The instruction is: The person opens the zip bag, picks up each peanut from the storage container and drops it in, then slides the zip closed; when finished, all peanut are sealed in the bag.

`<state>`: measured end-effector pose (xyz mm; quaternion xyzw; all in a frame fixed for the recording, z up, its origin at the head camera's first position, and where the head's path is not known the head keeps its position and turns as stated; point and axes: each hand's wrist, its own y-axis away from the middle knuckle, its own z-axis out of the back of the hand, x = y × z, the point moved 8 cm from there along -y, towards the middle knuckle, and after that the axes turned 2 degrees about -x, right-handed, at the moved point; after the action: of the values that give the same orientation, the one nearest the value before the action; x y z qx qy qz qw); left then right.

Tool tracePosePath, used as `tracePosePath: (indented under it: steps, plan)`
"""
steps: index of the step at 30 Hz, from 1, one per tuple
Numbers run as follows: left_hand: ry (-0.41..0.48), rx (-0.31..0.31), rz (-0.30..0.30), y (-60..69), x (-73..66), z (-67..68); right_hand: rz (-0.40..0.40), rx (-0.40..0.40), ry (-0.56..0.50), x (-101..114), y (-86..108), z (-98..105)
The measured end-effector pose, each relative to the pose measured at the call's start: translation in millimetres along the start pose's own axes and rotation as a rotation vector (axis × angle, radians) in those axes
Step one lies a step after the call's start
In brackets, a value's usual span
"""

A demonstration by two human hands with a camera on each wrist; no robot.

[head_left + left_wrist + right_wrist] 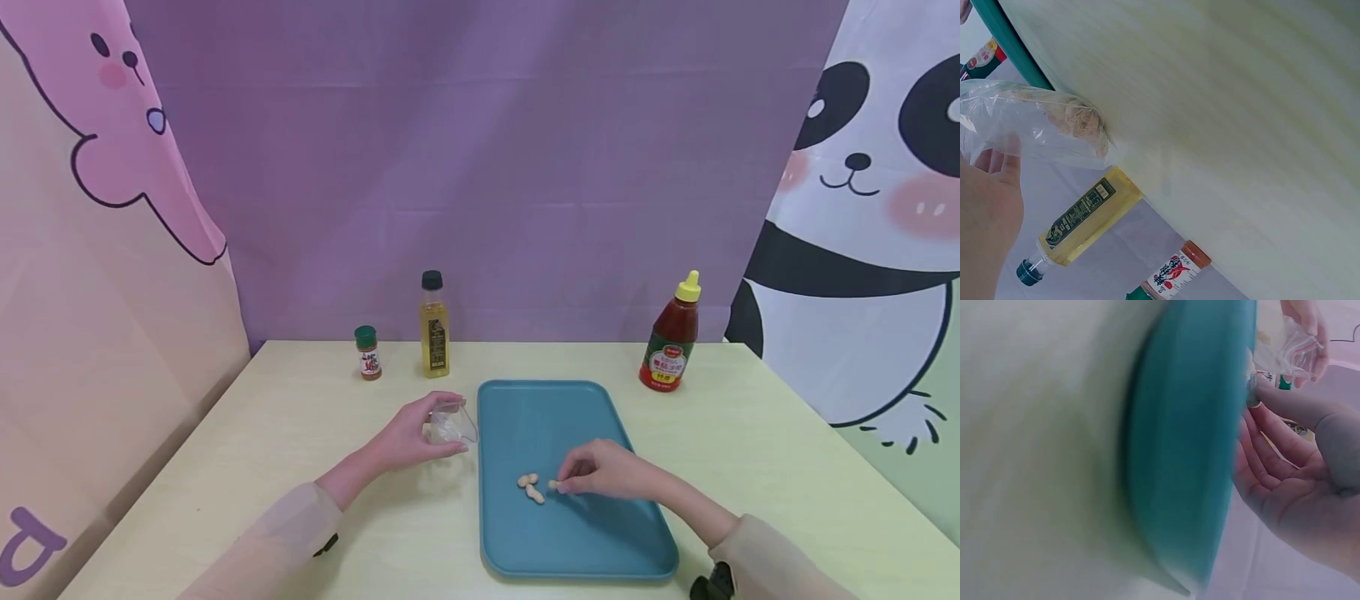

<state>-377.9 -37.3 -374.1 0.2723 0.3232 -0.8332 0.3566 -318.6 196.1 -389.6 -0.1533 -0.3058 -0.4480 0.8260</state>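
My right hand (606, 469) hid some of the blue tray (551, 417) and part of the pale piece (553, 484) I pinched. In my left wrist view, the edges cut off my left hand (988, 209), the clear bag (1019, 125), the red sauce bottle (985, 59) and the spice jar's cap (1139, 294); I couldn't tell what showed brownish in the bag. My right wrist view blurred the tray, whose wall hid its floor.

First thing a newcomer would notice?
Probably the black-and-white cartoon panda on the right backdrop, then the blue rectangular tray on the pale table. Over the tray, the right hand pinches a small beige piece; the left hand, beside the tray, holds a clear plastic bag.
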Motion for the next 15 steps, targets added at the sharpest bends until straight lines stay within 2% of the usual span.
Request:
tracePosePath:
  steps: [9,15]
  plan:
    - [-0.008,0.001,-0.001,-0.6,1.0,0.0,0.031,-0.031,-0.032,9.4,-7.9,13.9]
    - [-0.007,0.003,0.000,-0.7,0.7,0.0,0.079,-0.076,0.013,19.6,-19.5,17.6]
